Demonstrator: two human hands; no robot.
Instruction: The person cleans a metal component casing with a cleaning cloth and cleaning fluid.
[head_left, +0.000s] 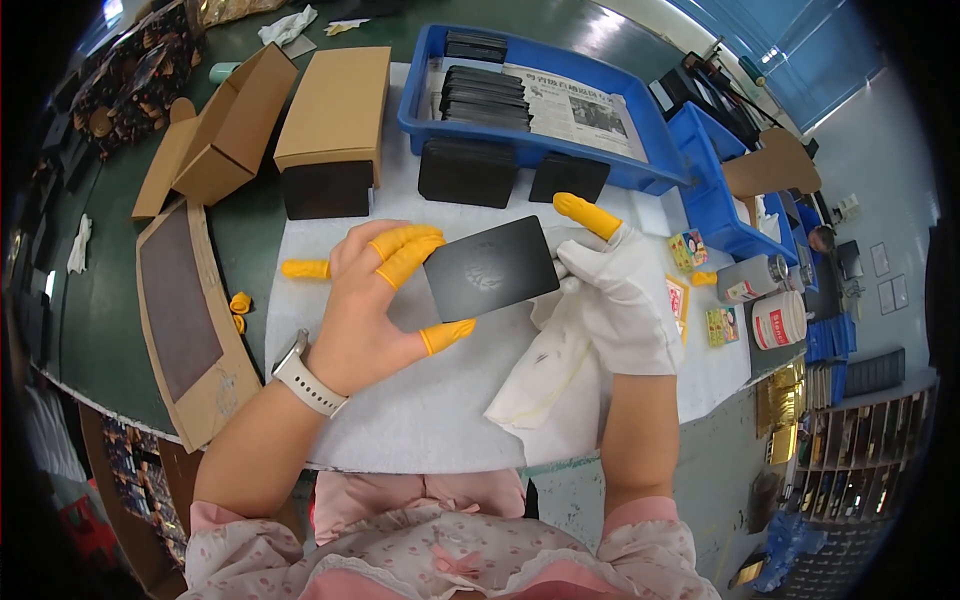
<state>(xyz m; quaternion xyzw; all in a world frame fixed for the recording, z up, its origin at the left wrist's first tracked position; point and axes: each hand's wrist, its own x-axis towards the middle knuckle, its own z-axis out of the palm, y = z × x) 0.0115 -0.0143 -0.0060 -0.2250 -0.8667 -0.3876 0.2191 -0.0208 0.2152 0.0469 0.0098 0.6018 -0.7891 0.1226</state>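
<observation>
Over the white-covered table, a thin black rectangular plate (492, 270) with a faint round mark is held tilted. My left hand (372, 300), wearing yellow finger cots, pinches its left end between thumb and fingers. At its right edge is my right hand (618, 290) in a white glove, fingers curled against the plate and one yellow-capped finger raised. Below that hand a white cloth (545, 385) hangs or lies bunched; whether the fingers also grip it is hidden. Stacks of similar black plates (467, 173) stand just beyond my hands.
Behind the stacks sits a blue tray (660, 178) with newspaper and more black plates. Cardboard boxes (333, 105) stand back left, a curved cardboard piece (215, 370) nearer. To the right are a white tub (778, 322), a grey bottle (750, 280), small boxes (722, 327) and blue bins (715, 215).
</observation>
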